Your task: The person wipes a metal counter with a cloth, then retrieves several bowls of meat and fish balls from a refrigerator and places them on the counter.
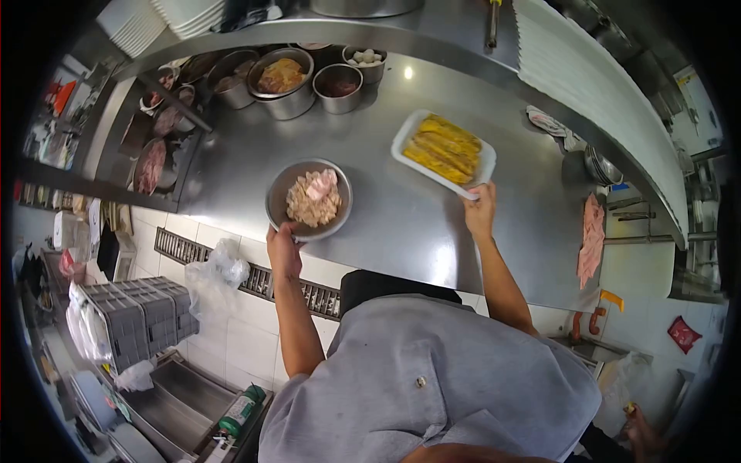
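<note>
My left hand (285,251) grips the near rim of a round metal bowl (276,224), thumb over the edge. Pale pinkish chunks of raw meat (313,202) fill the bottom of it, with a larger pink piece on top. On the right, my right hand (480,208) is closed on the near corner of a white rectangular tray (400,147). Long yellow strips of food (442,150), coated and dark-flecked, lie side by side in that tray. Both containers are over the steel counter (378,208), the tray farther from me than the bowl.
Metal pots with food, one holding a yellow-orange mass (281,76), and a pot of white eggs (365,56) stand along the back. A steel shelf (370,32) overhangs them. A pink cloth (591,239) hangs at the right edge. Grey crates (139,316) stand lower left. Another person's hand (641,432) shows lower right.
</note>
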A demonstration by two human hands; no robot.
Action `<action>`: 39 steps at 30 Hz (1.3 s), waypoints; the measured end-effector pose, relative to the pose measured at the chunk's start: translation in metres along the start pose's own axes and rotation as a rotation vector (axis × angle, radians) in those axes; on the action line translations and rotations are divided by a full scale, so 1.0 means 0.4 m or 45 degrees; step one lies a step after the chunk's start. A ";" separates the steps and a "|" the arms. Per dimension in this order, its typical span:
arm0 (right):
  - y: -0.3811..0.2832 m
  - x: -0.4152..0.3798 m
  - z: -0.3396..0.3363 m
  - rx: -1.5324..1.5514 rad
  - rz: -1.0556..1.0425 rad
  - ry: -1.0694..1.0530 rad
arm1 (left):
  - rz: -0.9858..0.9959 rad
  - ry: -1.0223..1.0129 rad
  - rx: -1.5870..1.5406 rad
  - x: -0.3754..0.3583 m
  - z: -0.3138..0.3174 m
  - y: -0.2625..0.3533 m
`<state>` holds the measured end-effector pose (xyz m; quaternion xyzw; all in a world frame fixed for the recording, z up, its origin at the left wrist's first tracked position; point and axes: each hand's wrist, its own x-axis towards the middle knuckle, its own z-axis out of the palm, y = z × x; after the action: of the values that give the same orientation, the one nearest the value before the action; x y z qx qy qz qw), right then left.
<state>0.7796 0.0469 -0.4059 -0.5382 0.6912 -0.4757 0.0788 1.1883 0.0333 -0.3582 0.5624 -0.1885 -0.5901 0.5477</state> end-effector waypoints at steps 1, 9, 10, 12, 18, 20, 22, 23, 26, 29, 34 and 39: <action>-0.004 0.000 0.025 0.070 -0.047 -0.075 | 0.044 -0.038 0.047 0.035 0.030 0.025; -0.124 0.005 0.164 0.145 0.068 -0.400 | 0.215 -0.429 0.117 0.290 0.443 0.231; -0.129 0.011 0.173 0.114 -0.003 -0.443 | 0.243 -0.505 0.059 0.337 0.502 0.227; -0.143 0.017 0.176 0.135 -0.049 -0.533 | 0.292 -0.608 -0.041 0.471 0.613 0.183; -0.144 0.020 0.165 0.063 -0.053 -0.607 | 0.169 -0.491 -0.466 0.526 0.769 0.143; -0.138 0.024 0.159 0.059 -0.053 -0.627 | 0.080 -0.550 -0.624 0.571 0.791 0.126; -0.134 0.024 0.157 0.115 -0.016 -0.631 | 0.275 -0.411 -0.399 0.607 0.808 0.107; -0.133 0.026 0.155 0.115 -0.028 -0.642 | 0.282 -0.400 -0.408 0.627 0.812 0.101; -0.139 0.053 0.158 -0.012 -0.181 -0.652 | 0.055 -0.560 -0.486 0.626 0.813 0.138; -0.151 0.057 0.156 0.058 -0.026 -0.715 | 0.930 -0.762 0.080 0.872 0.858 -0.004; -0.159 0.066 0.201 -0.160 -0.133 -0.680 | 0.319 -0.639 -0.260 0.349 0.569 0.215; -0.246 0.081 0.293 -0.319 -0.158 -0.670 | 0.425 -0.195 -0.387 0.015 0.162 0.076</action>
<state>0.9050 -0.0436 -0.3824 -0.6898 0.6661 -0.2349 0.1588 1.1466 -0.0076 -0.3163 0.3883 -0.2288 -0.5538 0.7001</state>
